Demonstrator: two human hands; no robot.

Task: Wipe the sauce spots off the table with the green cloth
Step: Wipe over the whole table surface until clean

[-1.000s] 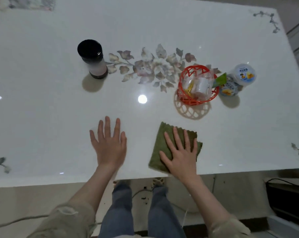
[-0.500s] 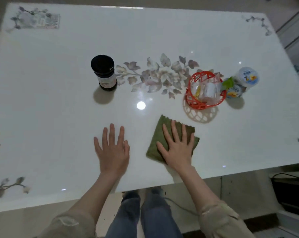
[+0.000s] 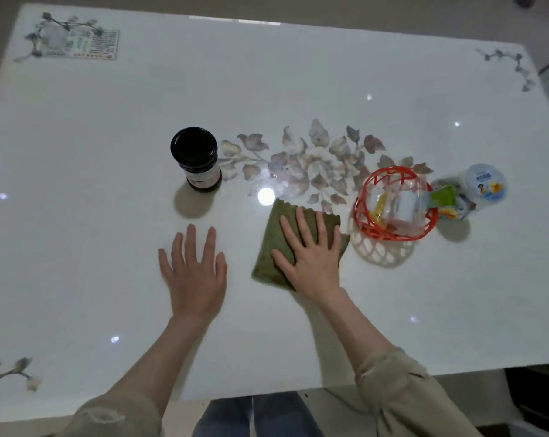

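Observation:
A folded green cloth (image 3: pixel 274 244) lies flat on the white glossy table (image 3: pixel 298 74), just below the printed flower pattern. My right hand (image 3: pixel 312 255) presses on it with straight, spread fingers and covers its right half. My left hand (image 3: pixel 195 272) rests flat on the bare tabletop to the left of the cloth, fingers straight, holding nothing. I cannot make out any sauce spots on the surface.
A dark jar with a black lid (image 3: pixel 197 159) stands beyond my left hand. An orange wire basket (image 3: pixel 393 203) with wrapped packets sits right of the cloth, a lidded plastic tub (image 3: pixel 478 189) beside it. A printed card (image 3: pixel 87 45) lies at the far left corner.
My right hand has slid the cloth away from the near edge toward the flower pattern. My left hand moved forward too, still flat. The view shows more of the far table.

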